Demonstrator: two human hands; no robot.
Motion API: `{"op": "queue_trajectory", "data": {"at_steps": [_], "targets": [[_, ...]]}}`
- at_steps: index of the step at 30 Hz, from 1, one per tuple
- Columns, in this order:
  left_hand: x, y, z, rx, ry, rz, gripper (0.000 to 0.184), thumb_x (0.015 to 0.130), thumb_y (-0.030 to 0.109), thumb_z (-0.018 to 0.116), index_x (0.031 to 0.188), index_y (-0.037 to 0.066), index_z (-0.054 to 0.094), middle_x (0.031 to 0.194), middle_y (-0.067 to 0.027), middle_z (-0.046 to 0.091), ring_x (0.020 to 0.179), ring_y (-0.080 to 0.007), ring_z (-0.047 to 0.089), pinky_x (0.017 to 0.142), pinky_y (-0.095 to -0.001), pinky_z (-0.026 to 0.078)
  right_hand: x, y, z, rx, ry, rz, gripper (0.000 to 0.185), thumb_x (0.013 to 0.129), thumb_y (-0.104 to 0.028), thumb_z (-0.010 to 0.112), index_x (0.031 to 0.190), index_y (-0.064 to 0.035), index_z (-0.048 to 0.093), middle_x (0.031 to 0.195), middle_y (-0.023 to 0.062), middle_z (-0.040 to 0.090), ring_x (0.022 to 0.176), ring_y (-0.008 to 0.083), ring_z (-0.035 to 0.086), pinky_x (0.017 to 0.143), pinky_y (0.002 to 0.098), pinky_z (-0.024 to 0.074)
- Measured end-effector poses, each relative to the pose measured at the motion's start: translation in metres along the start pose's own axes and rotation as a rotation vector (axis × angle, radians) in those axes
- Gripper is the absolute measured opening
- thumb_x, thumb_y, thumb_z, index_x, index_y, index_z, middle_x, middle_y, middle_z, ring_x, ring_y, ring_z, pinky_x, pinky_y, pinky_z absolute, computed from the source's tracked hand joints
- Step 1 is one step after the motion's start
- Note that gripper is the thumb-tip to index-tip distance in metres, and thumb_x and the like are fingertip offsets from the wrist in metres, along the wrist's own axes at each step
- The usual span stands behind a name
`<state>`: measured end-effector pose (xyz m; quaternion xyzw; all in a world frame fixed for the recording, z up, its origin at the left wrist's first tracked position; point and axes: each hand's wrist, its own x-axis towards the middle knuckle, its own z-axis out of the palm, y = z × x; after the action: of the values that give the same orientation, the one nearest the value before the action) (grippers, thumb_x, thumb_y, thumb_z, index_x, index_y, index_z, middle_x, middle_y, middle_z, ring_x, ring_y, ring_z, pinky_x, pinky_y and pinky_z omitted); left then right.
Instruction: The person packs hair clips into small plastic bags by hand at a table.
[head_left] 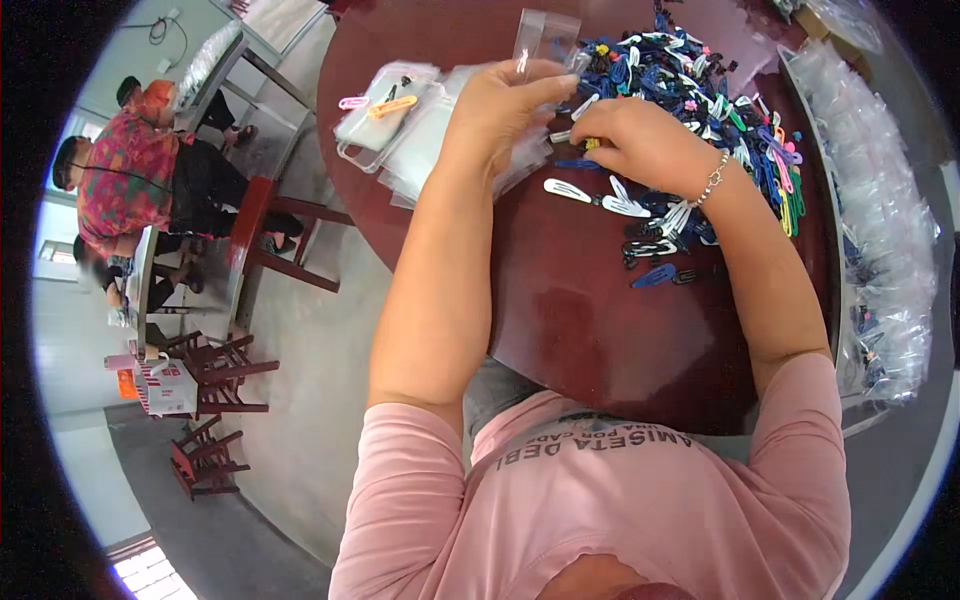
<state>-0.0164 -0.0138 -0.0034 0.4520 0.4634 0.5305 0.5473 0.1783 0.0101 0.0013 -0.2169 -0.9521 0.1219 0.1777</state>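
Observation:
My left hand (515, 108) is closed on a small clear plastic bag (548, 32), which stands up beyond the fingers. Close beside it, my right hand (640, 145) pinches a hair clip with a yellow ornament (592, 143). Beyond and right of my hands spreads a heap of snap hair clips (690, 85), mostly dark blue, black and white, with some green, pink and purple ones. A few white hair clips (568, 190) lie apart near my right wrist. Under my left hand is a stack of clear bags (425, 150); a pink clip (353, 102) and an orange clip (392, 107) rest on it.
The round dark red table (600, 330) reaches to my body. Along its right side a long tray (835, 200) holds many filled plastic bags (880, 190). At left, people (130, 175) sit at other tables, near wooden stools (225, 370) and a carton (167, 388).

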Motion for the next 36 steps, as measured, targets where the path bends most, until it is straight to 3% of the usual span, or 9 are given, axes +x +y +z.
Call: {"op": "queue_trajectory", "data": {"at_steps": [5,12,15,17,18,19,21,29,36], "targets": [[-0.002,0.002,0.004,0.005,0.034,0.015,0.033,0.072,0.014,0.079,0.099,0.002,0.066,0.085,-0.0048,0.066,0.077,-0.0124,0.06,0.066,-0.024,0.046,0.004,-0.002,-0.034,0.26,0.304,0.152,0.021,0.083,-0.007,0.067,0.104,-0.0036,0.065,0.088,0.0016,0.062,0.076,0.0076,0.058,0.069,0.0223,0.048],[-0.012,0.008,0.018,0.025,-0.078,0.002,0.033,0.077,0.008,0.075,0.106,-0.002,0.064,0.094,-0.0063,0.068,0.082,-0.0113,0.062,0.072,-0.0232,0.048,0.006,-0.014,-0.043,0.349,0.519,0.249,0.028,0.086,-0.01,0.067,0.113,-0.0049,0.065,0.097,0.0002,0.067,0.083,0.0056,0.06,0.074,0.0211,0.0499],[-0.012,0.007,0.02,0.016,-0.177,0.035,0.037,0.072,0.004,0.077,0.106,-0.006,0.064,0.087,-0.0082,0.066,0.071,-0.0112,0.057,0.063,-0.0236,0.046,0.007,-0.019,-0.04,0.347,0.518,0.323,0.028,0.085,-0.01,0.068,0.113,-0.0055,0.066,0.094,0.0016,0.07,0.081,0.0057,0.061,0.072,0.0207,0.0493],[-0.009,0.003,0.02,0.052,-0.141,0.023,0.039,0.073,0.004,0.077,0.108,-0.007,0.063,0.09,-0.0087,0.066,0.072,-0.0118,0.058,0.064,-0.0232,0.046,0.006,-0.011,-0.044,0.243,0.567,0.232,0.021,0.085,-0.011,0.068,0.105,-0.0041,0.068,0.091,0.0022,0.069,0.078,0.0062,0.061,0.069,0.0215,0.0485],[-0.008,0.002,0.018,-0.01,-0.149,0.006,0.042,0.073,0.007,0.078,0.109,-0.006,0.063,0.091,-0.0083,0.065,0.074,-0.0121,0.058,0.065,-0.0237,0.046,0.002,-0.007,-0.047,0.551,0.674,-0.106,0.016,0.083,-0.01,0.067,0.095,0.0019,0.067,0.079,0.0096,0.068,0.064,0.0137,0.061,0.06,0.0275,0.0482],[-0.008,0.002,0.016,-0.014,-0.147,0.003,0.042,0.073,0.007,0.078,0.109,-0.006,0.063,0.091,-0.0083,0.065,0.074,-0.0121,0.058,0.065,-0.0237,0.046,0.001,-0.004,-0.05,0.552,0.67,-0.102,0.016,0.083,-0.01,0.067,0.095,0.0019,0.067,0.079,0.0096,0.068,0.064,0.0137,0.061,0.06,0.0275,0.0482],[-0.006,0.003,0.014,-0.015,-0.055,-0.018,0.041,0.073,0.01,0.079,0.108,-0.004,0.064,0.09,-0.0067,0.066,0.077,-0.0125,0.059,0.068,-0.0253,0.046,0.0,0.0,-0.056,0.194,0.366,0.232,0.015,0.085,-0.011,0.067,0.097,-0.0016,0.068,0.086,0.0028,0.068,0.074,0.0071,0.06,0.067,0.0228,0.0477],[-0.003,0.003,0.007,-0.044,0.026,-0.03,0.033,0.074,0.012,0.078,0.102,0.001,0.065,0.091,-0.0045,0.067,0.083,-0.0128,0.061,0.074,-0.0273,0.048,-0.005,-0.03,-0.048,0.143,-0.443,0.146,0.023,0.068,-0.016,0.077,0.077,-0.0007,0.064,0.064,0.0097,0.063,0.063,0.0205,0.063,0.058,0.0314,0.0482],[-0.004,0.003,0.008,-0.025,-0.008,-0.035,0.022,0.08,0.013,0.074,0.1,0.006,0.068,0.092,-0.0027,0.069,0.086,-0.0096,0.062,0.072,-0.0234,0.049,-0.012,-0.04,-0.04,-0.265,-0.37,0.191,0.037,0.059,-0.03,0.081,0.077,-0.0048,0.062,0.076,0.0113,0.064,0.076,0.0315,0.063,0.066,0.0409,0.0489]]}}
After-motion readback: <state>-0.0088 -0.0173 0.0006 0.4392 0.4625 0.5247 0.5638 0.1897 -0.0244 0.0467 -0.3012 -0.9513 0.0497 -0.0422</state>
